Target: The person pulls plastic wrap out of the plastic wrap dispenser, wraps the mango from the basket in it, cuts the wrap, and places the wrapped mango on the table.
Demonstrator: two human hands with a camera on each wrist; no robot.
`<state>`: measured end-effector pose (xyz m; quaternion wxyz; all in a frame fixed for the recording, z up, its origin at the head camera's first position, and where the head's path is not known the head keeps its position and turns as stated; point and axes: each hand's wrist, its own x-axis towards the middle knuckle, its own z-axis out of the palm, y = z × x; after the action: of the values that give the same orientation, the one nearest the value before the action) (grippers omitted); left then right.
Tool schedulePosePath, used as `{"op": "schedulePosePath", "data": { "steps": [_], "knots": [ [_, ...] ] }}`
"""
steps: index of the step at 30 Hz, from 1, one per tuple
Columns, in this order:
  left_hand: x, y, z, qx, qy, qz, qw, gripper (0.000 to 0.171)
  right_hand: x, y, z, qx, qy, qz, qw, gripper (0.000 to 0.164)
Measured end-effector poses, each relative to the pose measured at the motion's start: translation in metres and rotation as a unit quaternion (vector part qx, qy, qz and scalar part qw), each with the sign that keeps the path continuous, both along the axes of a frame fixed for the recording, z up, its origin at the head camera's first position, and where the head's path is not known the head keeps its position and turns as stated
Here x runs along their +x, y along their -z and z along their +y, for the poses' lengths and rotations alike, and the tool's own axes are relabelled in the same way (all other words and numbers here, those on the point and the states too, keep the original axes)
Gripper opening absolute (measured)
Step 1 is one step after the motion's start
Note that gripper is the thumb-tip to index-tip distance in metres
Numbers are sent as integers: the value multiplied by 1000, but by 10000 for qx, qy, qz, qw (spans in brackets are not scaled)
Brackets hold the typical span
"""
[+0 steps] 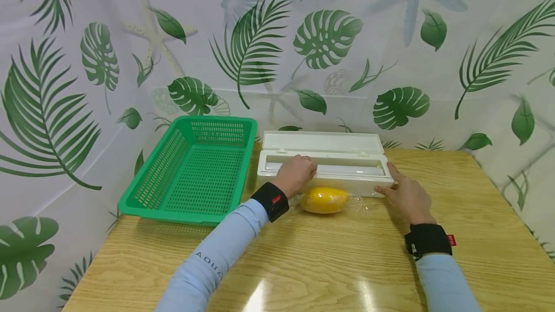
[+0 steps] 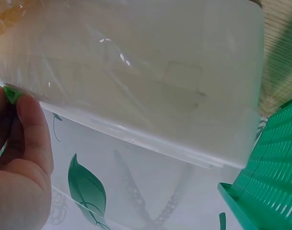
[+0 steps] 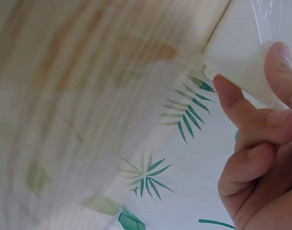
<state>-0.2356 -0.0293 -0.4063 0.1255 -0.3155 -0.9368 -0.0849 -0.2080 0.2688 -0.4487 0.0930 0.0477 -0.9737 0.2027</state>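
Observation:
A white cling film dispenser [image 1: 347,184] stands on the table with its lid [image 1: 323,142] tipped back and a roll [image 1: 342,169] inside. My left hand [image 1: 297,175] reaches over its front edge. In the left wrist view that hand's thumb and finger pinch a small green slide cutter [image 2: 12,95] at the box edge. Film hangs down the front face to a yellow mango [image 1: 325,200], which lies wrapped in film before the box. My right hand [image 1: 409,196] grips the box's right end, thumb on the front, index finger along the side.
To the left, a green plastic basket [image 1: 204,177] stands close to the dispenser's left end. Behind the wooden table [image 1: 347,264] hangs a leaf-patterned cloth [image 1: 277,52], which also runs along both sides.

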Motion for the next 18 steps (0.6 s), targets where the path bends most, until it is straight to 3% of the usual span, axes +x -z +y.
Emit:
{"op": "schedulePosePath", "data": {
  "steps": [18],
  "knots": [
    [-1, 1, -5, 81, 0, -32, 10000, 20, 1, -2, -2, -9, 53, -108, 9999, 81]
  ]
}}
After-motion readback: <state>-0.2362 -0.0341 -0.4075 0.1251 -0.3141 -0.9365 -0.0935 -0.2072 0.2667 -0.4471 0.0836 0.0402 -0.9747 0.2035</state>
